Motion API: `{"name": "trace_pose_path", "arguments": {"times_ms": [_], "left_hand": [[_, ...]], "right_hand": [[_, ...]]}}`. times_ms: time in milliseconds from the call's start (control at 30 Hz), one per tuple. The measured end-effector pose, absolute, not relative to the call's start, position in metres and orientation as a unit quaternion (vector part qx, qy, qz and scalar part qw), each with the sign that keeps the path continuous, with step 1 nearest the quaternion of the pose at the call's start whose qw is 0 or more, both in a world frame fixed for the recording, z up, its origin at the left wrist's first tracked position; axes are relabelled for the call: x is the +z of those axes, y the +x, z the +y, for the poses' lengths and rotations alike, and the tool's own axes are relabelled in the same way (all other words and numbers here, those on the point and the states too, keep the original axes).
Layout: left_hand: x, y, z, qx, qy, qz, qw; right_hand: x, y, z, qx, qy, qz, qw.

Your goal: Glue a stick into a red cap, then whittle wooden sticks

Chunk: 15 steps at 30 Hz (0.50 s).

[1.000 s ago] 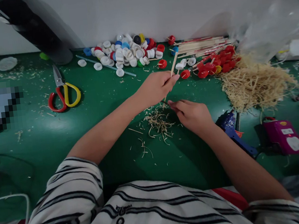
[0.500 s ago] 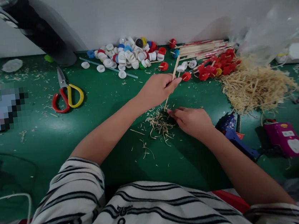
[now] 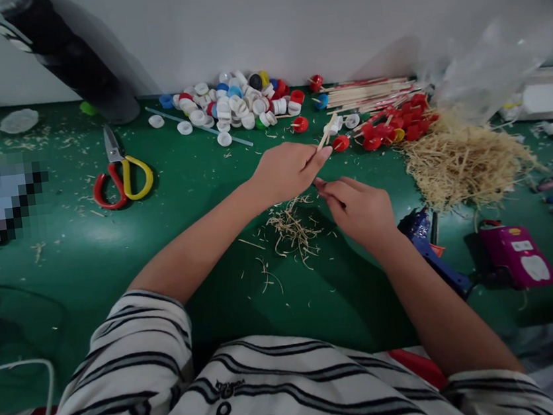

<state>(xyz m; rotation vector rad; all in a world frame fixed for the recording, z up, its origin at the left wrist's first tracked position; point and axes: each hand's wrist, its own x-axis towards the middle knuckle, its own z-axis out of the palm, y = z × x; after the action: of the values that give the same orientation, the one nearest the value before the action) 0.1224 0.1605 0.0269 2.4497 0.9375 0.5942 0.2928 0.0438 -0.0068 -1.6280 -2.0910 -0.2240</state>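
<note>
My left hand (image 3: 290, 171) is closed around thin wooden sticks (image 3: 328, 128), whose pale upper ends stick out above its thumb and fingers. Just below and to the right, my right hand (image 3: 359, 208) is closed in a pinch, with its fingertips close to the left hand. A small dark edge shows by those fingertips, too small to name. Beneath both hands lies a loose pile of curly straw-coloured strands (image 3: 293, 229) on the green table (image 3: 210, 241).
Scissors (image 3: 123, 178) lie to the left, near a black bottle (image 3: 75, 64). Bottle caps (image 3: 239, 102) are heaped at the back. To the right are wooden sticks (image 3: 363, 94), red caps (image 3: 399, 123), a straw heap (image 3: 465, 159), a blue glue gun (image 3: 432, 256) and a purple box (image 3: 519, 256).
My right hand has moved up from the strand pile toward the left hand. The sticks in my left hand now lean differently, with less length showing above and below it.
</note>
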Motion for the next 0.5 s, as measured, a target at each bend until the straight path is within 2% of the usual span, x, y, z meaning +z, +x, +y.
{"name": "trace_pose_path", "arguments": {"times_ms": [233,500], "left_hand": [[0.024,0.122,0.168,0.294,0.862,0.251,0.327],[0.022,0.120,0.173,0.336,0.863,0.206,0.315]], "right_hand": [[-0.006,0.292,0.043,-0.067,-0.607,-0.757,0.234],[-0.005,0.292,0.044,-0.084,-0.601,-0.760,0.234]]}}
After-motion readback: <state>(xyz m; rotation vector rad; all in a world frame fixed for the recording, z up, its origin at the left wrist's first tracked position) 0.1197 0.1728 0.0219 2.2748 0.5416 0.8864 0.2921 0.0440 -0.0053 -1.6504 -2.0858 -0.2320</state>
